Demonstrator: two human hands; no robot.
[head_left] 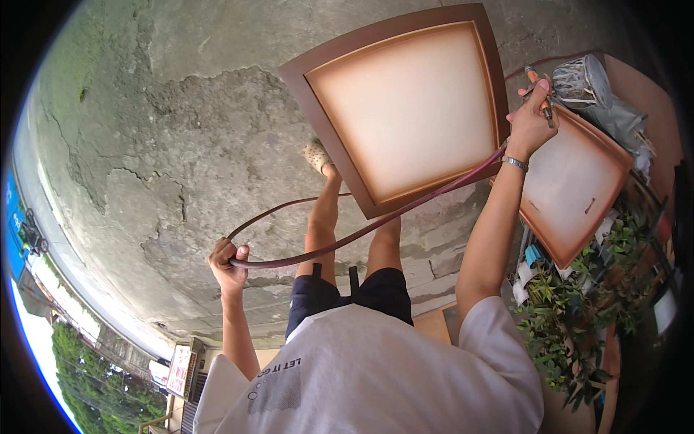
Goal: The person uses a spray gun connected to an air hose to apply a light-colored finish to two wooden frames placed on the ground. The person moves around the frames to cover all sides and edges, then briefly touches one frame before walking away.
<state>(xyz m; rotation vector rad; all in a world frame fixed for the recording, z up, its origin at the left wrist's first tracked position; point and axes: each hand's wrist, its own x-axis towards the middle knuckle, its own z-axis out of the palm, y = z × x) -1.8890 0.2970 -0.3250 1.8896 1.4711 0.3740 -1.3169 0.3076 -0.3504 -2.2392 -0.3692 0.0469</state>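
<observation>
My right hand (533, 124), raised at the upper right, is closed around a slim orange-and-metal spray gun (533, 75). Just beyond it is a paint-spattered grey cup (580, 81); I cannot tell whether the two are joined. A dark red hose (361, 233) runs from near my right wrist across to my left hand (228, 262), whose fingers wrap around it at the lower left. Between and beyond my hands is a square panel (412, 108) with a brown frame and a cream middle shading to brown. A second cream panel (575, 170) with brown edges sits beside my right forearm.
Cracked concrete ground (210, 145) spreads under my feet. Leafy potted plants (564, 318) crowd the right side, below the second panel. Grey sheeting (618, 116) lies near the spattered cup. At the far left are a road and a parked motorcycle (32, 233).
</observation>
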